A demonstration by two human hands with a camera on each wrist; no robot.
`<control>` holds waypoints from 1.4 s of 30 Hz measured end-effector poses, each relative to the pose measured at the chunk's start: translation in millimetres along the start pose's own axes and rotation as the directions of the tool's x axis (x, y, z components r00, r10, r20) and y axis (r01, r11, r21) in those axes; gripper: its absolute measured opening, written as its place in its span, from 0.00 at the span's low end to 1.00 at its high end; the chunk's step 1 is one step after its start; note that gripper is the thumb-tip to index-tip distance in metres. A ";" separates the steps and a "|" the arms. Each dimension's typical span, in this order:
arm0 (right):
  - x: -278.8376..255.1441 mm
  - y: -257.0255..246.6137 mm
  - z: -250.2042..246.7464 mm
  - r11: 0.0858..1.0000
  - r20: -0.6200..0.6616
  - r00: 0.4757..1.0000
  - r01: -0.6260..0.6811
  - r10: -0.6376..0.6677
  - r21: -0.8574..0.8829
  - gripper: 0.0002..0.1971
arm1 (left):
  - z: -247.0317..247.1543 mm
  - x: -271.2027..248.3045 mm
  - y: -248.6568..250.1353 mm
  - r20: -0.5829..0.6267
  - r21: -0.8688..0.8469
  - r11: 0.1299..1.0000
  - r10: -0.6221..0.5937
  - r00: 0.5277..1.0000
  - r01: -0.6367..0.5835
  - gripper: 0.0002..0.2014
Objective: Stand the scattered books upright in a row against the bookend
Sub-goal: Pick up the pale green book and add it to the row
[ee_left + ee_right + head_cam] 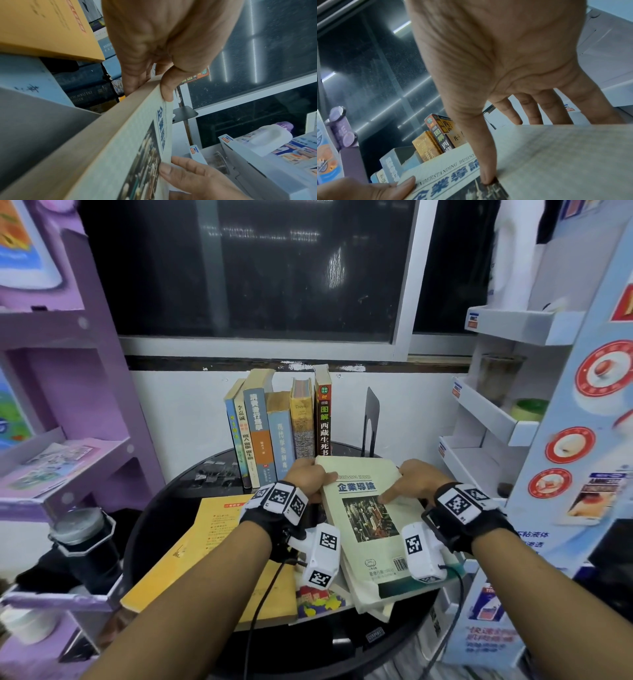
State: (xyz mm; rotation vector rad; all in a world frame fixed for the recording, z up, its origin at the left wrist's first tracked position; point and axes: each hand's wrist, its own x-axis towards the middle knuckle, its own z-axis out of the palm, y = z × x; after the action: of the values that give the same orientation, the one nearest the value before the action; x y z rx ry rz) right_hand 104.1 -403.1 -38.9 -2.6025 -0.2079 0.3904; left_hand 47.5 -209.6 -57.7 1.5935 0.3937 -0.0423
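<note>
Six books (274, 422) stand upright in a row at the far side of the round black table (164, 508), with one black bookend (371, 422) just right of them, a gap between. Both hands grip one pale green book (370, 529) near the table's middle: the left hand (306, 475) pinches its far left corner, the right hand (416, 479) clasps the right edge, thumb on the cover. One yellow book (205, 553) lies flat at left. Only the left wrist view shows the fingers (132, 81) under the cover.
</note>
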 end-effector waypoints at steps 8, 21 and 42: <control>-10.0 -1.1 -29.2 0.975 -0.129 0.992 0.035 -0.007 0.220 0.52 | 6.8 -17.5 32.4 -0.038 -0.148 0.976 0.153 0.987 -0.157 0.17; -34.5 -16.4 -37.4 0.783 -0.440 0.886 0.375 -0.147 0.495 0.52 | -8.4 -34.3 58.0 -0.057 -0.290 0.836 0.471 0.880 -0.466 0.17; -72.1 -35.5 -65.7 0.781 -0.231 0.813 0.579 -0.534 0.234 0.13 | -19.2 -27.1 49.8 -0.073 -0.342 0.781 0.532 0.843 -0.523 0.05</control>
State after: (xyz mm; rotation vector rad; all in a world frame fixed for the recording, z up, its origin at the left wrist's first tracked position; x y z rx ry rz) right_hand 53.7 -417.8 50.6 -2.1267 -0.7866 -0.0009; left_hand 31.7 -197.4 -1.3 1.2949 -0.0846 0.4196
